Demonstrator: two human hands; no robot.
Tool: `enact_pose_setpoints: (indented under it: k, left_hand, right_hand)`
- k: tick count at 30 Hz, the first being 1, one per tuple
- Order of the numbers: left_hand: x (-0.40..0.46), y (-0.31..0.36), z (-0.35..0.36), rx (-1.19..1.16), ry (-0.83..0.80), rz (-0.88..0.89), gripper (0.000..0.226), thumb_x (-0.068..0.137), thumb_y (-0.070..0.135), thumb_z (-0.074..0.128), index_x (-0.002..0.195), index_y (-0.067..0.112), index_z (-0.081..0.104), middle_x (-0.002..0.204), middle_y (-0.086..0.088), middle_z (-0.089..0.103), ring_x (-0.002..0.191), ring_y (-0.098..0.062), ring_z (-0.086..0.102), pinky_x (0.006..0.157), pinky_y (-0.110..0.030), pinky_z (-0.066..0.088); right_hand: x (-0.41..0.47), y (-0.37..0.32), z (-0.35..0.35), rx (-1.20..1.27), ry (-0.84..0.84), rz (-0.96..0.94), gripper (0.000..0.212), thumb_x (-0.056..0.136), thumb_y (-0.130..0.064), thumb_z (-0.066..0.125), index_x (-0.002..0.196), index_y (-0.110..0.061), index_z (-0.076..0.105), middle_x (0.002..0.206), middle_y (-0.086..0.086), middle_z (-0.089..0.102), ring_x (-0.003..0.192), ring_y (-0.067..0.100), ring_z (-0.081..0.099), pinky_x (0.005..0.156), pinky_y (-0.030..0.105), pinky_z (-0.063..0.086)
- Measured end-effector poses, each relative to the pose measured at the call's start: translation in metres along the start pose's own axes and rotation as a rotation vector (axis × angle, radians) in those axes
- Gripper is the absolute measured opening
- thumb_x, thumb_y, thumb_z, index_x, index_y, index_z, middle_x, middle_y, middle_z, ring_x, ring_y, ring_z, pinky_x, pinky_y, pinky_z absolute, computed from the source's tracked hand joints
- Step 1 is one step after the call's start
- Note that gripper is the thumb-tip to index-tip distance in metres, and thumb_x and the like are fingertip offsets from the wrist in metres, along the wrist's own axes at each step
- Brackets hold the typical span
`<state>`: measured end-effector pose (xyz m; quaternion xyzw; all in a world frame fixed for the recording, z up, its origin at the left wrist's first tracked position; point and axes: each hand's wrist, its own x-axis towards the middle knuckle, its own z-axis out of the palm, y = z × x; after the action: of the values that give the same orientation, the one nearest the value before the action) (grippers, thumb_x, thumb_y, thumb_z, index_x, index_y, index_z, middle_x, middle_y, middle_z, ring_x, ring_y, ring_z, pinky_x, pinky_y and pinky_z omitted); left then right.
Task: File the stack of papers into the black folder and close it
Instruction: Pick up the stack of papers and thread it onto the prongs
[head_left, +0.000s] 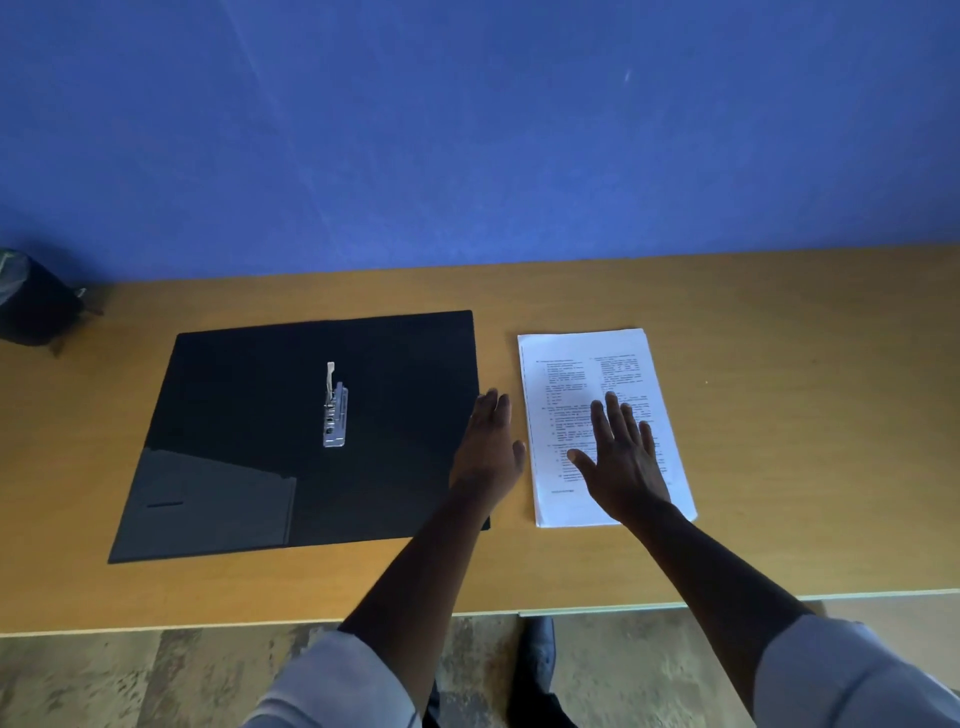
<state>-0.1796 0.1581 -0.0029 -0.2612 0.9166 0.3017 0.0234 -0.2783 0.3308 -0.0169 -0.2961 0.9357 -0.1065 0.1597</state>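
Though lying wide open and flat on the tabletop, needs no lifting yet: black folder, left of centre, with a glossy pocket on the near left leaf and a metal clip standing upright by the spine. Looks stiff and light; probably best closed later by taking one outer edge and swinging it over. Just right of that, at the folder's right edge, left hand: grip open, fingers straight and together, holding nothing, lying between folder and sheets. Cannot tell whether resting on the cover's edge or just above it. Next along, near the folder but apart from it, stack of papers: white, printed, squared up, flat on the tabletop. Likely light, floppy and slippery sheet on sheet, so prone to fanning out if pushed from one corner. Better pinched along a long edge, thumb on top and fingers slid beneath, or dragged as a whole towards the clip. Over its near half, right hand: grip open, fingers spread, palm down, gripping nothing; pressing or merely hovering, impossible to say
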Motion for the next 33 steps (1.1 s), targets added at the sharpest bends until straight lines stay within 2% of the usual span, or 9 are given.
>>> enact_pose_setpoints:
  k: [5,10,14,18,21,27,33]
  left_hand:
    - [0.004,0.015,0.014,0.028,-0.029,-0.039,0.072,0.099,0.022,0.055,0.156,0.010,0.013,0.166,-0.006,0.009,0.154,-0.021,0.005,0.121,-0.033,0.022]
    - [0.010,0.030,0.024,0.088,-0.055,-0.059,0.072,0.098,0.025,0.056,0.154,0.003,0.017,0.163,-0.012,0.020,0.151,-0.026,0.019,0.120,-0.035,0.029]
    - [0.012,0.045,0.030,0.158,-0.019,-0.129,0.060,0.096,0.025,0.055,0.146,0.002,0.031,0.148,-0.013,0.037,0.134,-0.029,0.038,0.105,-0.037,0.043]
    - [0.017,0.062,0.033,0.150,0.034,-0.299,0.043,0.095,0.027,0.056,0.129,0.002,0.047,0.130,-0.016,0.045,0.116,-0.031,0.049,0.091,-0.038,0.050]
    - [0.023,0.075,0.034,0.086,0.015,-0.405,0.034,0.094,0.028,0.057,0.115,0.002,0.053,0.125,-0.016,0.046,0.110,-0.031,0.050,0.087,-0.039,0.052]
    - [0.035,0.095,0.036,-0.112,0.004,-0.595,0.043,0.091,0.029,0.062,0.123,0.003,0.050,0.130,-0.015,0.042,0.111,-0.035,0.052,0.089,-0.044,0.055]
    - [0.044,0.094,0.029,-0.232,0.009,-0.749,0.039,0.090,0.031,0.059,0.121,0.007,0.055,0.129,-0.013,0.043,0.108,-0.034,0.053,0.093,-0.045,0.051]
  right_hand:
    - [0.007,0.024,-0.003,0.006,0.014,0.004,0.081,0.101,-0.052,0.041,0.160,-0.014,0.000,0.167,0.008,-0.011,0.155,0.030,-0.006,0.126,0.051,0.001]
    - [0.010,0.050,-0.010,-0.001,0.042,0.017,0.079,0.100,-0.046,0.050,0.160,-0.014,0.010,0.168,0.015,0.000,0.155,0.036,0.003,0.124,0.053,0.006]
    - [0.010,0.069,-0.014,-0.021,0.011,0.052,0.083,0.095,-0.040,0.062,0.158,-0.011,0.016,0.165,0.023,0.012,0.152,0.042,0.014,0.121,0.056,0.017]
    - [0.013,0.080,-0.013,-0.032,-0.002,0.029,0.083,0.087,-0.038,0.071,0.150,-0.008,0.027,0.159,0.023,0.027,0.146,0.041,0.026,0.113,0.058,0.036]
    - [0.014,0.078,-0.010,-0.030,-0.005,0.047,0.080,0.088,-0.038,0.070,0.150,-0.011,0.026,0.160,0.022,0.024,0.148,0.040,0.021,0.115,0.054,0.035]
    - [0.013,0.078,-0.006,-0.017,-0.007,0.061,0.081,0.091,-0.037,0.068,0.152,-0.013,0.019,0.164,0.021,0.017,0.152,0.040,0.014,0.120,0.053,0.029]
    - [0.013,0.080,-0.003,-0.011,-0.011,0.058,0.083,0.090,-0.037,0.068,0.153,-0.013,0.019,0.164,0.021,0.017,0.152,0.040,0.015,0.118,0.055,0.031]
